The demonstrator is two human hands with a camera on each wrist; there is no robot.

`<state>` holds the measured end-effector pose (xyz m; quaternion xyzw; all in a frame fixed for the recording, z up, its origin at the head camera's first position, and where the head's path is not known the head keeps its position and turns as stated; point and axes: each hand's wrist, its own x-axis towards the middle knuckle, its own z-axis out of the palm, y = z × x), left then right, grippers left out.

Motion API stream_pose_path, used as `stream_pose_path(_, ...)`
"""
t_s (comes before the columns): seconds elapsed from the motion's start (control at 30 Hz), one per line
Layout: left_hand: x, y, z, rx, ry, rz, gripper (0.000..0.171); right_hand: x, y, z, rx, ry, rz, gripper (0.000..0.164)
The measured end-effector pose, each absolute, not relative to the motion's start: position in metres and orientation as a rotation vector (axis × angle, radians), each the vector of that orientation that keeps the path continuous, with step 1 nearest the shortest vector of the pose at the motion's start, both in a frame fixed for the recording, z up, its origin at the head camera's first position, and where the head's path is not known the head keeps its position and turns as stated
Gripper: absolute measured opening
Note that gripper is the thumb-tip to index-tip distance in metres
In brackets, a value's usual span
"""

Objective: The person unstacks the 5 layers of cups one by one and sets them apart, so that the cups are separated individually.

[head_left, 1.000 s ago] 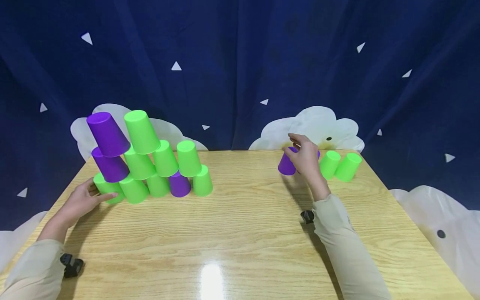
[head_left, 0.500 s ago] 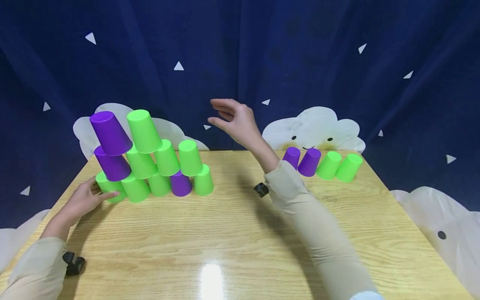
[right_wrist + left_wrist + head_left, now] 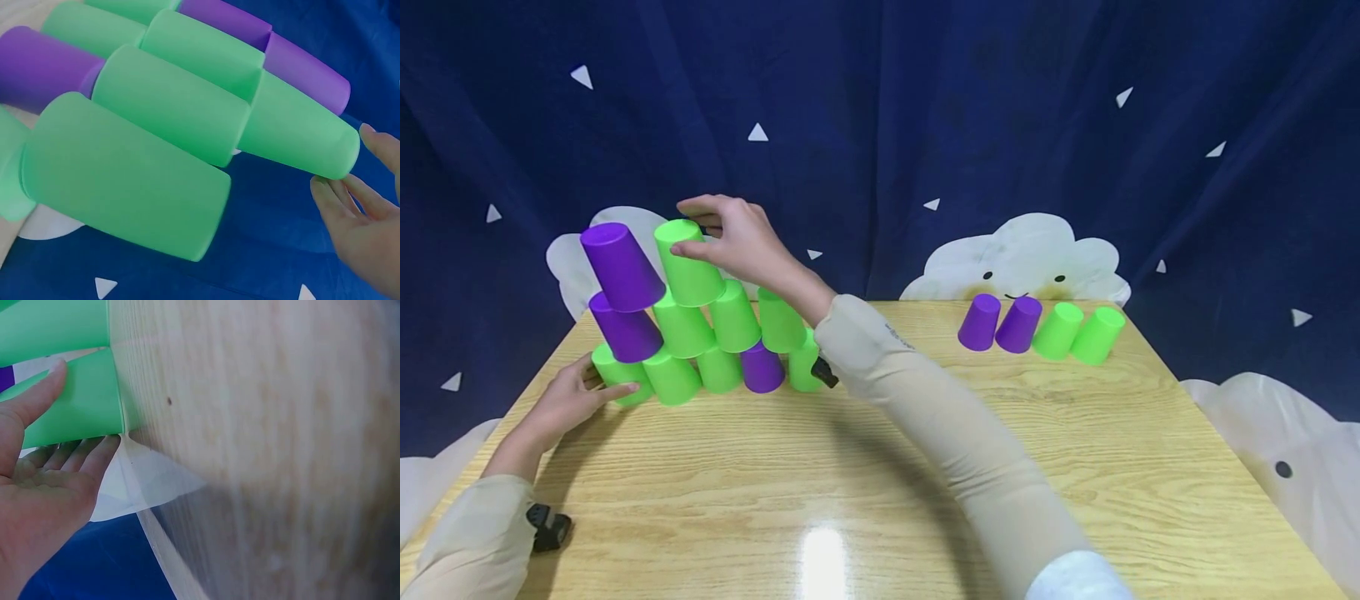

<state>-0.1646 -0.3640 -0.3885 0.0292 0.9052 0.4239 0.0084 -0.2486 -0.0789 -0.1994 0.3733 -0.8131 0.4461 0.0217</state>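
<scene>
Upside-down green and purple plastic cups stand stacked in tiers on the left of the table. My left hand (image 3: 567,402) holds the leftmost bottom green cup (image 3: 87,403), with its thumb on the near side and its fingers on the far side. At the top of the stack, my right hand (image 3: 741,237) reaches round the upper end of a green cup (image 3: 300,128). Its fingertips (image 3: 322,184) are at that cup's edge, and the thumb lies close by on the other side; firm contact is not clear. A purple cup (image 3: 622,267) stands beside it on the top tier.
Two purple cups (image 3: 979,323) and two green cups (image 3: 1097,336) stand in a row at the back right of the wooden table (image 3: 737,492). Behind the table hangs a dark blue curtain (image 3: 850,125) with white clouds. My right forearm crosses in front of the stack's right end.
My right hand has moved left from the purple cups at the back right, through the air with nothing in it, to the top green cup. The left hand has kept its place.
</scene>
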Motion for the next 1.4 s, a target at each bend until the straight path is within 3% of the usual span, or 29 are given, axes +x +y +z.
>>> stream_pose_path(0.73, -0.165, -0.359, -0.387, 0.111, 2.831, 1.327, 0.075, -0.251, -0.068, -0.201, 1.079, -2.488, 1.401, 0.051)
stream_pose_path(1.17, -0.166, -0.364, -0.386, 0.106, 2.850, 1.300, 0.077, -0.260, 0.009, -0.195, 1.017, -2.295, 1.449, 0.046)
stream_pose_path(1.4, -0.166, -0.367, -0.388, 0.090, 2.864, 1.280, 0.079, -0.271, 0.063, -0.219, 0.832, -2.358, 1.473, 0.045)
